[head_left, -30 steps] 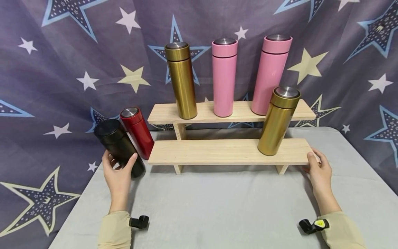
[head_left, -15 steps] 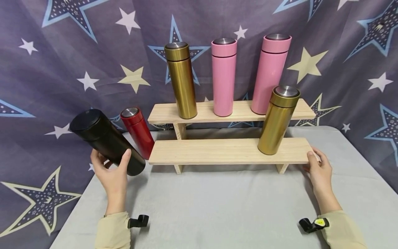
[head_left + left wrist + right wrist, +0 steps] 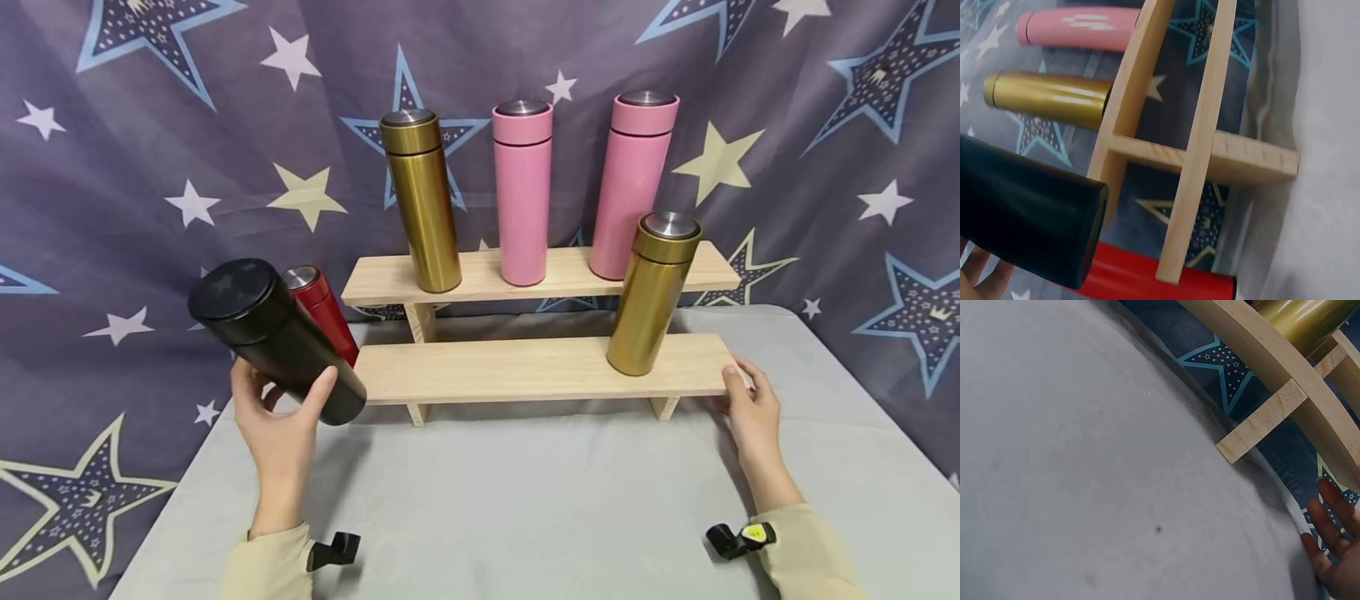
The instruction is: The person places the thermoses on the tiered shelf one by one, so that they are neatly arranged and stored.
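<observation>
My left hand [image 3: 279, 437] grips a black thermos flask [image 3: 281, 346], thumb on the near side and fingers on the far side. The flask is tilted, lid up and to the left, its base near the left end of the lower board of a two-tier wooden shelf [image 3: 480, 367]. In the left wrist view, the black flask [image 3: 1025, 212] partly covers a red thermos flask [image 3: 1154, 275]. At the shelf's right end, my right hand [image 3: 756, 429] holds the lower board, its thumb on top. Several fingers [image 3: 1329, 515] show below the board in the right wrist view.
Two pink thermos flasks [image 3: 522, 200] [image 3: 633, 187] and a gold one [image 3: 422, 204] stand on the upper board. A shorter gold flask [image 3: 654, 296] stands towards the right of the lower board. Grey cloth [image 3: 525, 500] covers the table; a starry curtain [image 3: 247, 125] hangs behind.
My left hand has raised the black flask and tilted it further left, then brought it slightly back right, covering more of the red flask. My right hand stays at the shelf; the head view has shifted slightly.
</observation>
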Tool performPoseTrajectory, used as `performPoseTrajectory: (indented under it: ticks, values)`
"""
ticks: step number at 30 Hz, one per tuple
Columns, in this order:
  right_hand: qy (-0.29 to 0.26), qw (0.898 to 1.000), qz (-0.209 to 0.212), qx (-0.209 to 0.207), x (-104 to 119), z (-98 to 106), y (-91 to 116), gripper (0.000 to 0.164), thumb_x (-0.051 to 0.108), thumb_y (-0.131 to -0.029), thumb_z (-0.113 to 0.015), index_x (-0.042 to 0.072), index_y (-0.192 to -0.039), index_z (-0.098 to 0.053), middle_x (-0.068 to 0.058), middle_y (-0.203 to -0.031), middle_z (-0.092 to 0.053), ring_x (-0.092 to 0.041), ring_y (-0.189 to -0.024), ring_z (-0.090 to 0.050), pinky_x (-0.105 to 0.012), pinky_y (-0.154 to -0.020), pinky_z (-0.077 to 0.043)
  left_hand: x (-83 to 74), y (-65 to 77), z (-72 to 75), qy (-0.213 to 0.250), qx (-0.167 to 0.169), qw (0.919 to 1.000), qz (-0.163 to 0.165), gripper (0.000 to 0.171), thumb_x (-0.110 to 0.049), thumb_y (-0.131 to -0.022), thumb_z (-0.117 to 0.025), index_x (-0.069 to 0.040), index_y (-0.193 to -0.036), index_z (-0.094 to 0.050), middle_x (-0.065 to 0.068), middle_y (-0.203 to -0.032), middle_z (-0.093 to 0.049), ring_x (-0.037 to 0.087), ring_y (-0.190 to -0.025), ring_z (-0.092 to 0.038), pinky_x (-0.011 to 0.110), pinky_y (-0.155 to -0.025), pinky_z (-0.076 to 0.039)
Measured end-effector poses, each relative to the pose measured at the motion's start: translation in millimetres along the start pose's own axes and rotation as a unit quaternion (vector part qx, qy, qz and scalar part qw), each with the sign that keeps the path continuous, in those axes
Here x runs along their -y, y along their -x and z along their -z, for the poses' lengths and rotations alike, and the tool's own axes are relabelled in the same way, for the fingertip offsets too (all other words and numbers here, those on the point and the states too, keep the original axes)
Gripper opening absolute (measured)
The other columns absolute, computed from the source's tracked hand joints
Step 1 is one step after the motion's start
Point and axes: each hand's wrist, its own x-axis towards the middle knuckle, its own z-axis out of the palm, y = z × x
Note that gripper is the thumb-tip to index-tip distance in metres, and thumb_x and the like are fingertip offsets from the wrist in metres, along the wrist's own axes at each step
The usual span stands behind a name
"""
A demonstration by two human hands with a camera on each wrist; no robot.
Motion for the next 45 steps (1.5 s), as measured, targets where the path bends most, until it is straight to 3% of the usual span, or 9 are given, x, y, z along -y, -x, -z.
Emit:
performPoseTrajectory:
  ticks: [5, 11, 17, 26, 30, 33, 36, 38, 45]
  values:
    - [0.017, 1.000, 0.005, 0.005, 4, 0, -1, 0.051, 0.037, -0.102, -0.053, 0.014, -0.146, -0.048, 0.013, -0.088, -0.057, 0.002, -0.075, -0.057, -0.011, -0.064, -0.048, -9.5, 6.8, -10.7, 0.004, 0.037, 0.9991, -0.019, 0.065, 0.006, -0.072, -0.082, -0.004, -0.131, -0.057, -0.009, -0.110, -0.061, 0.011, -0.096, -0.058, 0.022, -0.082, -0.044]
    - [0.006, 1.000, 0.001, 0.005, 3, 1, -1, 0.050, 0.035, -0.102, -0.054, 0.013, -0.146, -0.049, 0.015, -0.082, -0.059, 0.002, -0.073, -0.057, -0.011, -0.063, -0.047, -2.4, 8.2, -27.4, -0.005, 0.088, 0.9961, 0.000, 0.069, 0.004, -0.072, -0.084, 0.000, -0.134, -0.053, -0.008, -0.108, -0.059, 0.012, -0.095, -0.058, 0.022, -0.078, -0.046]
    - [-0.016, 1.000, -0.009, -0.001, 1, -1, -1, 0.048, 0.032, -0.101, -0.056, 0.013, -0.145, -0.050, 0.014, -0.080, -0.058, 0.002, -0.071, -0.057, -0.011, -0.062, -0.048, -4.4, 10.1, -47.3, 0.000, 0.143, 0.9892, 0.033, 0.071, -0.010, -0.073, -0.089, -0.010, -0.135, -0.054, 0.001, -0.111, -0.062, 0.014, -0.098, -0.058, 0.026, -0.083, -0.048]
    - [-0.015, 1.000, -0.008, 0.002, 4, -1, 2, 0.049, 0.034, -0.102, -0.055, 0.014, -0.146, -0.049, 0.014, -0.082, -0.059, 0.003, -0.072, -0.057, -0.010, -0.063, -0.048, -9.4, 19.9, -82.6, 0.021, 0.205, 0.9773, 0.051, 0.073, -0.023, -0.076, -0.088, -0.016, -0.138, -0.051, 0.006, -0.121, -0.062, 0.020, -0.105, -0.059, 0.041, -0.085, -0.049]
    - [-0.014, 1.000, -0.010, -0.001, 3, -1, 1, 0.049, 0.033, -0.102, -0.055, 0.013, -0.146, -0.049, 0.014, -0.080, -0.058, 0.003, -0.071, -0.057, -0.010, -0.063, -0.047, -20.9, 24.9, -96.5, 0.027, 0.226, 0.9720, 0.060, 0.073, -0.017, -0.076, -0.087, -0.012, -0.139, -0.050, 0.011, -0.125, -0.061, 0.027, -0.108, -0.058, 0.045, -0.086, -0.048]
    - [-0.010, 1.000, -0.014, -0.002, 3, -1, 0, 0.049, 0.033, -0.102, -0.054, 0.013, -0.146, -0.049, 0.014, -0.080, -0.058, 0.002, -0.071, -0.056, -0.011, -0.062, -0.047, -27.6, 27.9, -107.4, 0.022, 0.238, 0.9697, 0.048, 0.071, -0.018, -0.076, -0.088, -0.012, -0.138, -0.052, 0.012, -0.121, -0.062, 0.028, -0.104, -0.058, 0.046, -0.084, -0.048]
    - [-0.009, 1.000, -0.012, -0.003, 3, -1, 0, 0.049, 0.034, -0.102, -0.055, 0.014, -0.146, -0.050, 0.013, -0.080, -0.058, 0.001, -0.072, -0.057, -0.011, -0.062, -0.047, -24.3, 28.9, -119.8, 0.017, 0.252, 0.9672, 0.031, 0.070, -0.028, -0.076, -0.088, -0.019, -0.136, -0.054, 0.008, -0.113, -0.062, 0.023, -0.098, -0.058, 0.045, -0.082, -0.049]
    - [-0.005, 1.000, -0.008, -0.001, 3, 0, 1, 0.049, 0.035, -0.102, -0.054, 0.014, -0.146, -0.050, 0.014, -0.080, -0.058, 0.001, -0.072, -0.057, -0.010, -0.063, -0.047, -12.9, 28.9, -129.9, 0.021, 0.258, 0.9656, 0.023, 0.071, -0.035, -0.075, -0.088, -0.024, -0.136, -0.055, 0.004, -0.110, -0.062, 0.019, -0.096, -0.058, 0.044, -0.081, -0.050]
    - [-0.011, 1.000, -0.012, -0.001, 3, -1, 2, 0.048, 0.034, -0.102, -0.055, 0.015, -0.145, -0.050, 0.013, -0.081, -0.059, 0.000, -0.073, -0.057, -0.011, -0.063, -0.047, -14.6, 31.4, -152.4, 0.019, 0.276, 0.9604, 0.034, 0.075, -0.038, -0.076, -0.087, -0.028, -0.140, -0.051, 0.003, -0.116, -0.063, 0.015, -0.105, -0.061, 0.037, -0.084, -0.052]
